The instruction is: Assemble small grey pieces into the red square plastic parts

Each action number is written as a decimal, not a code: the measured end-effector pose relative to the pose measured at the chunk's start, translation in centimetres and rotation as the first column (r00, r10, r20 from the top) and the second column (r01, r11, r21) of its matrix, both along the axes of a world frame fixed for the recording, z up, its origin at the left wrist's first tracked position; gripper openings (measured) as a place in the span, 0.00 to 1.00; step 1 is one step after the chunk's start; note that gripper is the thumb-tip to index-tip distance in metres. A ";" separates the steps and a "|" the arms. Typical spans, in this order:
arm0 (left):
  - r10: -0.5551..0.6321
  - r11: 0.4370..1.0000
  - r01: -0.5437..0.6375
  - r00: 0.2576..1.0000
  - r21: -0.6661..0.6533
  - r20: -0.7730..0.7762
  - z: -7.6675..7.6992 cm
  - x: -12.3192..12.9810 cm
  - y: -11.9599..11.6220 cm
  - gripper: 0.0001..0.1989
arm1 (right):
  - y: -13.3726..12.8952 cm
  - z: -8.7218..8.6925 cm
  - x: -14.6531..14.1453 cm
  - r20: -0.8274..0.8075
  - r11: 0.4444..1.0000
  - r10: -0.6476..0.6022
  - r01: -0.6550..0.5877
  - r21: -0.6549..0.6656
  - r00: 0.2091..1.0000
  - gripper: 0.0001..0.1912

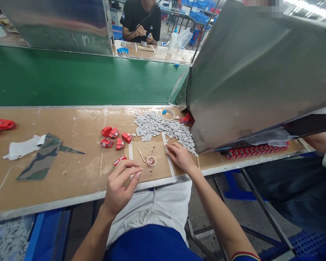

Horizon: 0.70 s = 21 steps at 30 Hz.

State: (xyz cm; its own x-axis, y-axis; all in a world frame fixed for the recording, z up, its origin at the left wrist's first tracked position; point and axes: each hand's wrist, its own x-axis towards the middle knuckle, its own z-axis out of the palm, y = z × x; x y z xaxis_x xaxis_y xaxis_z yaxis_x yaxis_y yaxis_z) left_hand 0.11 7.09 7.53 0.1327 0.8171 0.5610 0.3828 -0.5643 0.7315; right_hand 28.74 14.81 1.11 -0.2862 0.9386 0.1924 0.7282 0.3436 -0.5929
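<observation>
the brown worktable [70, 163] runs across the view, with a green conveyor belt [70, 79] behind it at 12 o'clock. a heap of small grey tiles [163, 128] lies at 12 o'clock from the hands; loose red plastic housings [115, 136] sit at 10 o'clock. the left hand [121, 186] pinches something between thumb and fingertips, too small to tell. the right hand [180, 156] rests flat, fingers spread, touching the tiles' near edge. a small glue dish [151, 160] sits between the hands.
</observation>
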 end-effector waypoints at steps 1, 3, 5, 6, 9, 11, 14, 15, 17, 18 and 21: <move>0.001 1.000 -0.001 1.000 0.001 -0.007 0.2 -0.3 -0.2 0.09 | 0.0 -0.1 -0.2 -0.002 1.000 -0.004 0.004 -0.001 1.000 0.11; -0.005 1.000 0.005 1.000 0.004 -0.025 0.5 -0.7 -0.7 0.09 | 0.2 -0.2 -0.6 -0.021 1.000 -0.015 0.015 -0.007 1.000 0.10; -0.016 1.000 0.016 0.999 0.003 -0.038 0.7 -1.0 -1.3 0.10 | 0.4 -0.3 -1.0 -0.064 0.999 -0.037 0.036 -0.017 0.997 0.10; -0.022 1.000 0.022 0.999 -0.001 -0.042 0.8 -1.0 -1.6 0.10 | 0.6 -0.3 -1.1 -0.094 0.998 -0.052 0.050 -0.023 0.994 0.09; -0.067 0.998 0.066 0.997 -0.023 -0.037 1.1 -0.7 -2.8 0.09 | 0.8 0.0 -1.3 -0.219 0.993 -0.113 0.105 -0.052 0.969 0.09; -0.137 0.989 0.135 0.990 -0.058 -0.026 1.2 0.0 -3.6 0.09 | 0.2 0.3 -1.3 -0.329 0.984 -0.174 0.156 -0.083 0.928 0.11; -0.252 0.966 0.251 0.968 -0.067 0.001 0.7 1.9 -4.3 0.08 | -2.8 1.2 -1.8 -0.510 0.961 -0.275 0.223 -0.162 0.815 0.17; -0.274 0.960 0.274 0.962 -0.052 0.006 0.5 2.8 -4.2 0.08 | -4.3 1.7 -2.1 -0.562 0.954 -0.299 0.231 -0.191 0.771 0.19; -0.285 0.958 0.286 0.958 -0.014 0.019 0.0 4.7 -3.7 0.08 | -7.6 2.7 -3.3 -0.642 0.945 -0.328 0.224 -0.240 0.694 0.22; -0.286 0.958 0.286 0.958 0.004 0.027 -0.2 5.7 -3.3 0.08 | -9.1 3.4 -3.9 -0.693 0.937 -0.347 0.203 -0.283 0.632 0.22; -0.324 0.946 0.321 0.944 0.052 0.064 -0.4 8.3 -2.0 0.11 | -12.5 5.3 -5.5 -0.845 0.889 -0.451 0.062 -0.454 0.286 0.22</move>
